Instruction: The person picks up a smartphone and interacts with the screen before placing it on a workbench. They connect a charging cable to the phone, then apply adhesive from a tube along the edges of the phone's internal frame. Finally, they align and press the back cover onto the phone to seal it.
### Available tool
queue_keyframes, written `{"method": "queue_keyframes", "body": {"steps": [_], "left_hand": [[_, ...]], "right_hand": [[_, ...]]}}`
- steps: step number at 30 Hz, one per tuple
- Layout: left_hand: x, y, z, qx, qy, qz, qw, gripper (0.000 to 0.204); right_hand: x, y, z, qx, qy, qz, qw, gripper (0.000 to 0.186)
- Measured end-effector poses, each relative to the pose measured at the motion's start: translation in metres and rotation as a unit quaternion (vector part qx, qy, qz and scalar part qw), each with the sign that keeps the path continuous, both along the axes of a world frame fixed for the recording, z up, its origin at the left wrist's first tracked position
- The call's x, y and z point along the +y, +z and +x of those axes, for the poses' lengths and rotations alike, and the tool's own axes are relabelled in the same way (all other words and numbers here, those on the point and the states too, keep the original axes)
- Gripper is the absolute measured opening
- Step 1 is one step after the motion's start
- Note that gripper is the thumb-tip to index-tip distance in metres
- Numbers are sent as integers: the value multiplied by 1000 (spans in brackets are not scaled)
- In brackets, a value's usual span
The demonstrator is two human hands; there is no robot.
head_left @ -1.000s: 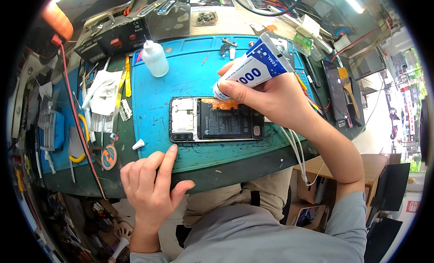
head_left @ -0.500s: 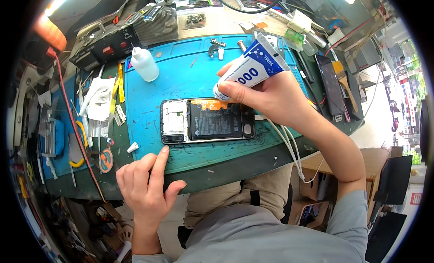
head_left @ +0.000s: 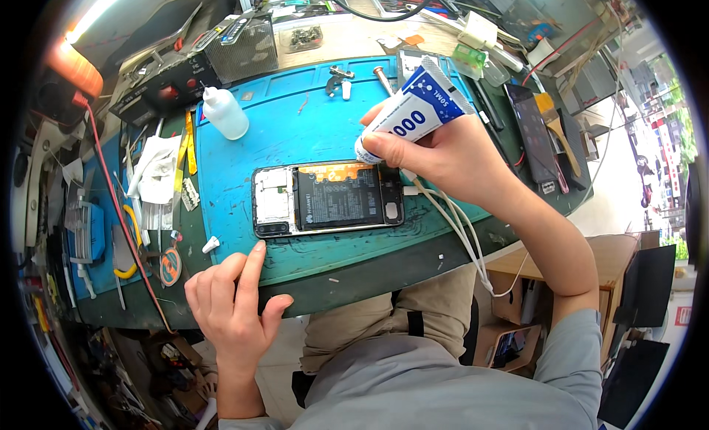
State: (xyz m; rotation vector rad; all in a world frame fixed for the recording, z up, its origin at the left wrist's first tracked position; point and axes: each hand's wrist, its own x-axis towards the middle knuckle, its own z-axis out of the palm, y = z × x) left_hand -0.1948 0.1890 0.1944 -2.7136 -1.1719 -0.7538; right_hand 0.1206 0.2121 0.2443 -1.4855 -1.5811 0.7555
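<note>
An opened phone (head_left: 336, 199) lies on the blue mat, its black battery (head_left: 341, 201) and an orange flex strip (head_left: 332, 171) exposed. My right hand (head_left: 443, 153) grips a blue-and-white glue tube (head_left: 415, 118), tilted with its lower end at the phone's far edge, right of the middle. The tube's tip is hidden. My left hand (head_left: 235, 301) holds nothing; its index finger reaches to the mat beside the phone's near left corner, and the thumb stands apart. A small white cap (head_left: 211, 244) lies left of the phone.
A white dropper bottle (head_left: 226, 114) stands at the far left of the mat (head_left: 295, 127). White cables (head_left: 461, 227) run off the right side by the phone. Another dark phone (head_left: 530, 127) and a brush (head_left: 561, 134) lie farther right. Tools and scraps crowd the left side.
The glue tube in my right hand has moved a little to the right along the phone's far edge. The whole bench has shifted slightly left in view. My left hand stays near the same corner.
</note>
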Motion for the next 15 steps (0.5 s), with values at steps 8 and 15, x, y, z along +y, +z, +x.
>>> {"method": "queue_keyframes", "body": {"steps": [8,15], "left_hand": [[0,-1,0,0,-5,2,1000,62],[-12,6,17,-66,-103,-32,992,51]], "right_hand": [[-4,2,8,-19,-10,7,1000,30],[-10,3,16,-12,-11,3,1000,28]]}}
